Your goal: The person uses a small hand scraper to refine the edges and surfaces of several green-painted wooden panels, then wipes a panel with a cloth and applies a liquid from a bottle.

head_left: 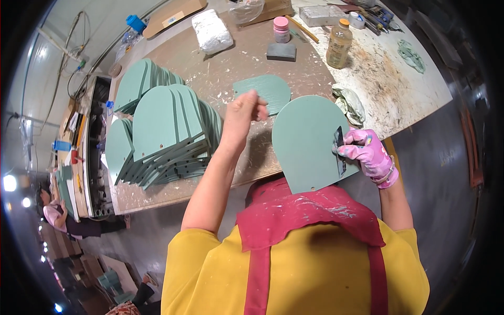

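Right hand point(367, 155) grips arched green panel point(310, 142) edge.

The arched green panel point(310, 142) is hiding part of its own lower edge behind the red apron point(304, 215). The gloved right hand point(367, 155) is covering most of a dark scraper point(339, 140), and stacked green panels point(163, 136) are overlapping, concealing their count
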A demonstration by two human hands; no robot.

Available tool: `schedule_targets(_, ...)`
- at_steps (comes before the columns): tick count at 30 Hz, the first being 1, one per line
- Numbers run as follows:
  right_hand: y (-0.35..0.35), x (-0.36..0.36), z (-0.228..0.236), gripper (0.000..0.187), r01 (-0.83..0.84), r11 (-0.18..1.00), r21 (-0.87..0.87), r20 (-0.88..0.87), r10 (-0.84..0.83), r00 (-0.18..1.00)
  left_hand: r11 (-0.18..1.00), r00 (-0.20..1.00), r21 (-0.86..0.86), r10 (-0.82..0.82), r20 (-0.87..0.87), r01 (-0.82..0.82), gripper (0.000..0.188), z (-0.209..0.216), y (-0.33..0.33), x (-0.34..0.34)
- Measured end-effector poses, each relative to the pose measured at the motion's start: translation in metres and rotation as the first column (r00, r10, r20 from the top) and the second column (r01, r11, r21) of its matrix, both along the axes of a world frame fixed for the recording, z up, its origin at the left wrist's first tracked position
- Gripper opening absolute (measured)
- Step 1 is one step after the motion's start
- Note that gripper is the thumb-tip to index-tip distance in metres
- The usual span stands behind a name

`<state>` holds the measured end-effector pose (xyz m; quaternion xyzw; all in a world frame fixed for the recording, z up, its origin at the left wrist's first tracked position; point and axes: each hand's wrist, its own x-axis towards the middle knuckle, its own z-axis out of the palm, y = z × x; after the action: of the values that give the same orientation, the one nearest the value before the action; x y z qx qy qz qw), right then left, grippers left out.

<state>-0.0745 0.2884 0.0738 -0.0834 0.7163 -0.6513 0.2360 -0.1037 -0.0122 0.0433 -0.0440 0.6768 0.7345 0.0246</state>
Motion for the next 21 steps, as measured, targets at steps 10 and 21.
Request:
schedule_targets(10,0.004,-0.028,0.004,0.013,-0.167,0.985,0.041,-0.021,0.168,0.986,0.996,0.992,-0.041,0.081,0.098,-0.077,0.027,0.003,0.043,0.034)
schedule_targets(21,-0.017,-0.031,-0.029,0.014,-0.117,0.993,-0.020,0.167,0.119,0.979,0.891,0.934,0.397,0.077,0.349,-0.222,0.055,-0.027,0.063,0.074)
